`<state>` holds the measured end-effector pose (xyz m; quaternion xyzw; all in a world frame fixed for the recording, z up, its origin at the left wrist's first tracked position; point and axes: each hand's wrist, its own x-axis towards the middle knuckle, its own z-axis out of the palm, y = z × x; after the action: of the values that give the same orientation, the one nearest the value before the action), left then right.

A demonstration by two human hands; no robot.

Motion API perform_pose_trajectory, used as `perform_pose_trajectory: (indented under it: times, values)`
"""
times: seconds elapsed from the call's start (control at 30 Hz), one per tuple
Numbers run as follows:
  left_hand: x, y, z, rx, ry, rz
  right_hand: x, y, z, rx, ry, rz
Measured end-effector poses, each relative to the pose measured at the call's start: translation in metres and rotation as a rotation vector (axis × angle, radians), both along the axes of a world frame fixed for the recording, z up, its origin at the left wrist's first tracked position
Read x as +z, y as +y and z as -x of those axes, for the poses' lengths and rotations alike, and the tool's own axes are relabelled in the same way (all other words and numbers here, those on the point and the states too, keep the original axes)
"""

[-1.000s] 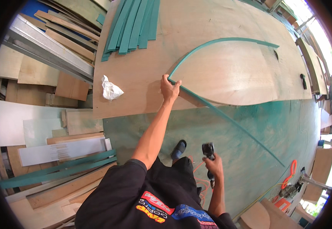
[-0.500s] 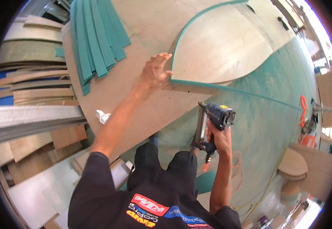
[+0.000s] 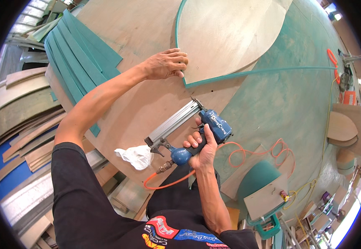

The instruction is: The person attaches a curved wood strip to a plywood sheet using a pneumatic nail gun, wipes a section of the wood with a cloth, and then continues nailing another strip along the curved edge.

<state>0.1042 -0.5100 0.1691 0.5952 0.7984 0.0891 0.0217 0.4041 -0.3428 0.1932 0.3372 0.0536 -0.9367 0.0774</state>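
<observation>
My right hand grips a blue-and-silver pneumatic nail gun by its black handle, its nose tilted toward the corner of a leaf-shaped plywood panel. An orange air hose runs from the tool's fitting. A narrow teal strip edges the panel along its left and near sides, then runs on past it to the right. Over the strip, just above the corner, my left hand is closed with bent fingers; it hides that bit of edging. A gap separates the nail gun's nose from the strip.
Several flat teal strips lie fanned out at the left on the plywood sheet. Crumpled white paper sits near its front edge. Stacked boards fill the far left. A teal stool stands at lower right, beside looping hose.
The nail gun has come up and left, turning so its magazine points lower left. My left hand's fingers have drawn together at the strip. The whole view has shifted.
</observation>
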Motion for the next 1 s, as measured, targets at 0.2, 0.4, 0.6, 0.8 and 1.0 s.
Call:
perform_pose_trajectory:
  times: [0.2,0.4,0.6,0.8,1.0]
  values:
    - [-0.012,-0.007,-0.002,-0.008,-0.044,-0.111,-0.015,-0.029,0.008,-0.147,-0.001,0.244]
    - [-0.016,0.005,0.006,-0.085,-0.010,-0.219,-0.023,-0.053,0.017,-0.308,0.041,0.325]
    - [-0.012,0.016,0.000,-0.078,-0.010,-0.183,-0.022,-0.070,0.022,-0.322,-0.009,0.151]
    - [-0.011,0.018,0.001,-0.083,-0.023,-0.157,-0.015,-0.080,0.024,-0.335,-0.042,0.038]
    - [-0.004,0.023,0.004,-0.113,-0.042,-0.103,-0.017,-0.083,0.025,-0.338,-0.077,-0.068]
